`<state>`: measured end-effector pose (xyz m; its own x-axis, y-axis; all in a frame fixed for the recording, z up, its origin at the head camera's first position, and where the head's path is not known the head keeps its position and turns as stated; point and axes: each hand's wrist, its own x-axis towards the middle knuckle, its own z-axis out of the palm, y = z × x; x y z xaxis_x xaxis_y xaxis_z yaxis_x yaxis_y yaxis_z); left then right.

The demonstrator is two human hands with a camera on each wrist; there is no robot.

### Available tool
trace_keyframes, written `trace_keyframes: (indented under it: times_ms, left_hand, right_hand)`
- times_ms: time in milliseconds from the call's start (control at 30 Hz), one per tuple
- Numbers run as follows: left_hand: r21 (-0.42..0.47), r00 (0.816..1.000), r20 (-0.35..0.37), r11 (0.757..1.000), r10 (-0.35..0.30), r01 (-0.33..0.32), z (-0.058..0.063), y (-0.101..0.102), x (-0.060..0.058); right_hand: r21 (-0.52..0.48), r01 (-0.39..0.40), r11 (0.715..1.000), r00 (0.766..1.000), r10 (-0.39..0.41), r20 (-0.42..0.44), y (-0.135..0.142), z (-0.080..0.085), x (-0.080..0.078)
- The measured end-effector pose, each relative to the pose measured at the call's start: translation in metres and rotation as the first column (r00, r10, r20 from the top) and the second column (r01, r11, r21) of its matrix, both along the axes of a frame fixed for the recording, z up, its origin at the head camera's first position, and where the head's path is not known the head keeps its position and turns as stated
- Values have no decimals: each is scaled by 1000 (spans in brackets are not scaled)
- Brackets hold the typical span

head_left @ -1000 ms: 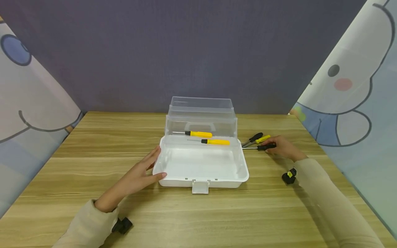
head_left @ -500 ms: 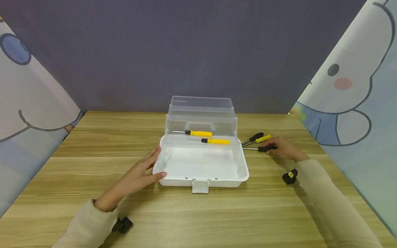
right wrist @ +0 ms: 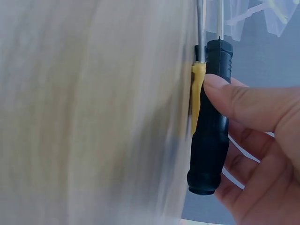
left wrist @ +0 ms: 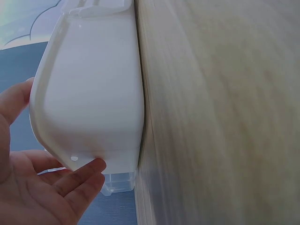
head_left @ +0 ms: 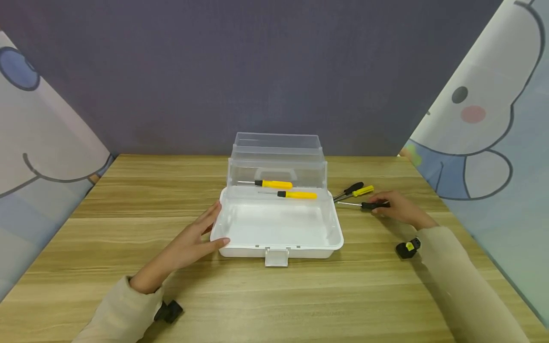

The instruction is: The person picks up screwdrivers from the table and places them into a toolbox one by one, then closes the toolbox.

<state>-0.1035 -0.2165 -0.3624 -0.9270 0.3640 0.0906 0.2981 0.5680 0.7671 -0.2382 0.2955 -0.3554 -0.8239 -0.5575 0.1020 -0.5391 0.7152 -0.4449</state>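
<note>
The white box point(head_left: 244, 252) stands on the wooden worktop point(head_left: 300, 305), midway between its left and right edges and nearer the far edge, with its clear lid point(head_left: 278, 166) tipped up at the back. The person's left hand point(head_left: 191, 245) steadies its left end, grip spread: thumb over the front corner of the rim, fingers along the side wall.

Over towards the worktop's right edge, the right hand point(head_left: 396, 208) has its grip pinching the handle of a black screwdriver point(head_left: 370, 206), whose shaft points at the box's right side, just beside the rim. Right behind it lie another black-handled screwdriver point(head_left: 354, 188) and a yellow-handled one point(head_left: 363, 191), shafts towards the box too.

Two orange-yellow screwdrivers point(head_left: 301, 195) lie side by side across the box's rear, by the lid; I can't tell quite what each one rests on.
</note>
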Motion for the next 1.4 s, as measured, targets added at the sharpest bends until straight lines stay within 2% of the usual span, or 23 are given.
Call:
trace_keyframes:
  times_ms: [367,600,933,1167,1400]
  left_hand:
    - [8,1000,6,1000,-1,1,-1,0,1]
    - [6,1000,1,1000,-2,2,0,0,0]
    - [12,1000,11,1000,0,0,1,0,0]
    - [19,1000,6,1000,-1,0,2,0,-1]
    - [28,1000,13,1000,-3,3,1,0,0]
  right_hand:
    - [-55,40,998,998,-42,-36,1,7,8]
    - [-93,19,996,997,-25,-67,-1,11,11]
    - [-120,42,992,992,-55,-114,-7,17,21]
    - [-149,52,988,991,-69,-114,-10,19,24]
    - [-153,31,988,985,-56,-161,-12,21,26]
